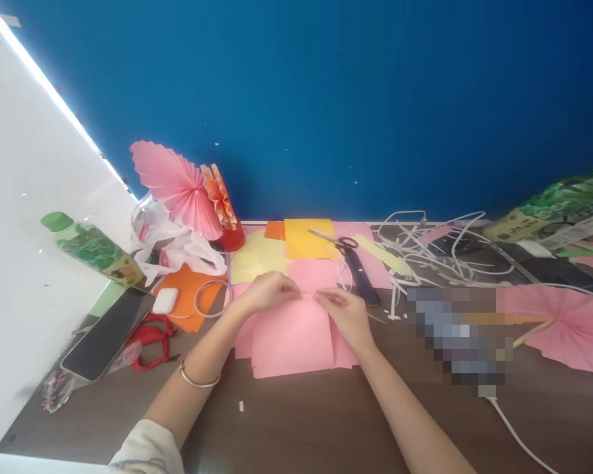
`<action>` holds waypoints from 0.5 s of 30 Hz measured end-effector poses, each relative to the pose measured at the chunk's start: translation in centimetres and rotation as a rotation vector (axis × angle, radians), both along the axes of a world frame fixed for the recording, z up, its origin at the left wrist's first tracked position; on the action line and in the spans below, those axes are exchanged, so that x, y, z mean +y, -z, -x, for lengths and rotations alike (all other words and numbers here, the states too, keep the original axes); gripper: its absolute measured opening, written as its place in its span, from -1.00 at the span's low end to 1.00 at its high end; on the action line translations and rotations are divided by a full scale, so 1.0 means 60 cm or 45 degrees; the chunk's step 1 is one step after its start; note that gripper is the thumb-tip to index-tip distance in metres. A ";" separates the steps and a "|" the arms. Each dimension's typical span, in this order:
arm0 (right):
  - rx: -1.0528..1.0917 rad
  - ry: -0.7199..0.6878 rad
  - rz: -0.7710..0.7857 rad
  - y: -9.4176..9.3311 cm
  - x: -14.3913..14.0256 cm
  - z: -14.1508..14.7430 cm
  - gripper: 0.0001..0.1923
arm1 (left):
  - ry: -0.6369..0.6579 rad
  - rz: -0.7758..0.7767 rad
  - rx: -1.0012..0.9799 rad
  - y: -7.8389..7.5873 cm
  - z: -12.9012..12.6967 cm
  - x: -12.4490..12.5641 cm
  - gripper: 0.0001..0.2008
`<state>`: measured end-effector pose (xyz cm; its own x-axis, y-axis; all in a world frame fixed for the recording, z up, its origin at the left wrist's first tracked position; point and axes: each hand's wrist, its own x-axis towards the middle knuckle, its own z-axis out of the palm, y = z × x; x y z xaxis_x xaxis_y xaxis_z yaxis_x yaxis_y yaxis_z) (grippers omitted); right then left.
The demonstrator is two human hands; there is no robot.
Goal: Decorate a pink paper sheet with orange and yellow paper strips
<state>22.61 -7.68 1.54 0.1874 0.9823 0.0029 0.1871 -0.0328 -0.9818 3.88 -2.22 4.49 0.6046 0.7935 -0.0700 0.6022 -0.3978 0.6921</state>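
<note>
Clearly thin stuff: pink paper sheet lying flat on the brown worktop, atop a few more pink sheets. Far edge pinched by both hands, left hand and right hand, fingers closed on that edge, seemingly at a narrow fold. Probably light, limp, easily creased or torn, a bit slippery over the sheets beneath; best taken at the edges with fingertips, pressed flat against the worktop. Scissors just beyond on yellow paper; pleated pink fan back left; phone well left.
</note>
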 end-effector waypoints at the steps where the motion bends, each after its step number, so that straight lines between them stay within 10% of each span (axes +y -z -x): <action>1: 0.009 0.004 0.003 0.001 0.000 0.001 -0.77 | -0.001 0.008 -0.006 0.001 0.001 0.001 -0.82; 15: -0.016 -0.012 -0.082 0.001 -0.002 0.004 -0.83 | 0.052 0.106 -0.149 0.001 -0.015 -0.009 -0.78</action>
<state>22.37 -7.77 1.50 0.1776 0.9817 0.0685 0.1994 0.0323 -0.9794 4.75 -2.79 4.44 0.6440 0.7625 -0.0622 0.5003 -0.3583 0.7882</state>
